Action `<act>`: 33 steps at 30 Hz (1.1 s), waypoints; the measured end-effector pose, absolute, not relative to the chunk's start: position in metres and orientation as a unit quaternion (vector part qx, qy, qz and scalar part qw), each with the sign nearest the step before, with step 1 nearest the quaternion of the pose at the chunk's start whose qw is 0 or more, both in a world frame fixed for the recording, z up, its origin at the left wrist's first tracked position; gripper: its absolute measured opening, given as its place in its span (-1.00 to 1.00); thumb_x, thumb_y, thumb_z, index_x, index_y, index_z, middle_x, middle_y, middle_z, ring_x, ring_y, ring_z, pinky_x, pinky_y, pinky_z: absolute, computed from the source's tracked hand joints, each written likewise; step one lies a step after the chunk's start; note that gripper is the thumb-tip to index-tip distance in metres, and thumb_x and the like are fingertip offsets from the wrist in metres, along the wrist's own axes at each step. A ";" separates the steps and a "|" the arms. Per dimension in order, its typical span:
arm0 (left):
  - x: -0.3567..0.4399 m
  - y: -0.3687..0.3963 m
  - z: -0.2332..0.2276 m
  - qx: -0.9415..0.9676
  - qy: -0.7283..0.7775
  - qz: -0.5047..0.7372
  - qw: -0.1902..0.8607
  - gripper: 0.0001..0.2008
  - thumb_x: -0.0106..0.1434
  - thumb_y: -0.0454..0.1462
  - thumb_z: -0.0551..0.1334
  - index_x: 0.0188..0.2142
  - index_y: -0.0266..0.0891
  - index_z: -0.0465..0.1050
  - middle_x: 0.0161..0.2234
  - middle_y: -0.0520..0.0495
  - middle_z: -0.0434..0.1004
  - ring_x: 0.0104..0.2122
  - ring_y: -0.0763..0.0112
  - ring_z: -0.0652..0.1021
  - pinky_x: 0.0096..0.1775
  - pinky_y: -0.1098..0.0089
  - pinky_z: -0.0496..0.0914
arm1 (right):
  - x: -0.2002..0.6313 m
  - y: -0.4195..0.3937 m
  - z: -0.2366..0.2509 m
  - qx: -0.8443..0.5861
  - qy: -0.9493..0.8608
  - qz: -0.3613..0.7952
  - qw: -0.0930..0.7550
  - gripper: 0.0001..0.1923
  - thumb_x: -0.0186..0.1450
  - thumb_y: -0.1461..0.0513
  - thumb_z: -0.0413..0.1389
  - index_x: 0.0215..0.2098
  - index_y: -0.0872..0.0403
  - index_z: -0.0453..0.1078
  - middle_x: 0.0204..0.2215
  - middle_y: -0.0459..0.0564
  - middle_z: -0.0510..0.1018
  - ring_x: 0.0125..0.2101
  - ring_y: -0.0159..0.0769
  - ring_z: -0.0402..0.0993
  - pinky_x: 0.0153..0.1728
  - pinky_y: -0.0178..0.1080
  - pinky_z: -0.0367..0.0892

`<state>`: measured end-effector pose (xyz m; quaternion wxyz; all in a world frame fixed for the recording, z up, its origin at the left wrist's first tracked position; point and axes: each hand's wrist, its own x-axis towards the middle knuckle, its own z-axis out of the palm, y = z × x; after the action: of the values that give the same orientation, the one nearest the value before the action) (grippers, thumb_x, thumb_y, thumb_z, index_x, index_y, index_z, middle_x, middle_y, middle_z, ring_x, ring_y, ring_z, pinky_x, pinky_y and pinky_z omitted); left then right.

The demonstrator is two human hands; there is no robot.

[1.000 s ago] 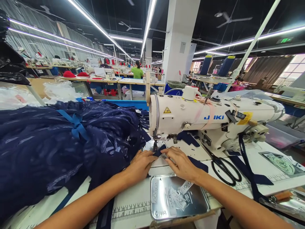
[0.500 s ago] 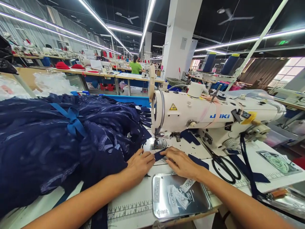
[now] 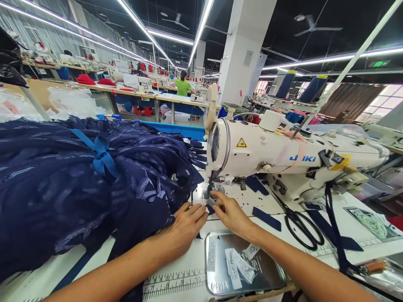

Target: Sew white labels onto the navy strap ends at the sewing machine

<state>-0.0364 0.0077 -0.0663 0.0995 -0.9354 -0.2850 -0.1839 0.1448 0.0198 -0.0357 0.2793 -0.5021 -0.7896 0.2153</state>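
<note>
My left hand [image 3: 188, 222] lies beside the needle plate, its bent fingers pressed together on a small navy fabric piece [image 3: 210, 209]. Opposite it, my right hand [image 3: 231, 214] pinches a small grey flat piece [image 3: 213, 202] between thumb and fingers, over the fabric. Whether that piece is a label is too small to tell. Just beyond the fingertips is the needle area [image 3: 210, 188] of a white JUKI sewing machine [image 3: 264, 142]. A metal tray [image 3: 214, 277] with several printed labels [image 3: 241, 266] rests in front of my right forearm.
A heap of navy garments [image 3: 78, 188], tied with a blue ribbon [image 3: 102, 155], covers the left side. Black-handled scissors [image 3: 304, 228] and a navy fabric strip [image 3: 267, 218] lie to the right. A person in green [image 3: 182, 87] sits farther back.
My right hand has lifted from the fabric and moved closer to the needle, and a small grey piece now shows in its fingers. The view has shifted slightly left.
</note>
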 end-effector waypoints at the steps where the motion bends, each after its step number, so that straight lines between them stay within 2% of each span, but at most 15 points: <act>1: -0.037 0.009 -0.069 -0.934 -0.286 -0.186 0.101 -0.58 0.01 -0.42 0.09 -0.07 -0.34 0.25 -0.10 -0.23 0.38 -0.08 0.19 0.36 -0.07 0.22 0.13 | 0.144 0.020 -0.036 -0.502 -0.784 0.225 0.288 -0.65 0.15 0.36 -0.06 -0.08 0.16 0.27 -0.68 -0.20 0.28 -0.65 -0.44 0.18 -0.56 -0.37 0.16; 9: -0.037 0.008 -0.070 -0.935 -0.296 -0.176 0.088 -0.60 0.05 -0.42 0.08 -0.06 -0.31 0.23 -0.09 -0.23 0.37 -0.08 0.21 0.36 -0.07 0.24 0.14 | 0.141 0.020 -0.039 -0.524 -0.755 0.270 0.289 -0.66 0.12 0.35 -0.04 -0.16 0.15 0.40 -0.73 -0.21 0.30 -0.70 -0.48 0.15 -0.57 -0.37 0.20; 19: -0.035 0.007 -0.067 -0.934 -0.291 -0.179 0.099 -0.62 0.02 -0.41 0.08 -0.10 -0.35 0.26 -0.12 -0.23 0.40 -0.12 0.20 0.38 -0.12 0.23 0.16 | 0.139 0.021 -0.039 -0.530 -0.777 0.223 0.256 -0.64 0.12 0.36 -0.04 -0.13 0.15 0.40 -0.68 -0.13 0.39 -0.64 -0.42 0.26 -0.57 -0.37 0.20; 33: -0.034 0.006 -0.069 -0.930 -0.294 -0.195 0.104 -0.66 0.04 -0.41 0.08 -0.13 -0.35 0.28 -0.17 -0.19 0.42 -0.13 0.23 0.38 -0.06 0.19 0.10 | 0.142 0.009 -0.035 -0.497 -0.823 0.171 0.217 -0.61 0.17 0.35 -0.09 -0.05 0.20 0.33 -0.64 -0.09 0.45 -0.61 -0.39 0.34 -0.48 -0.33 0.27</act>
<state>-0.0345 0.0059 -0.0687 0.1036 -0.9301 -0.2936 -0.1950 0.1423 0.0092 -0.0347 0.2172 -0.4967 -0.8228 0.1708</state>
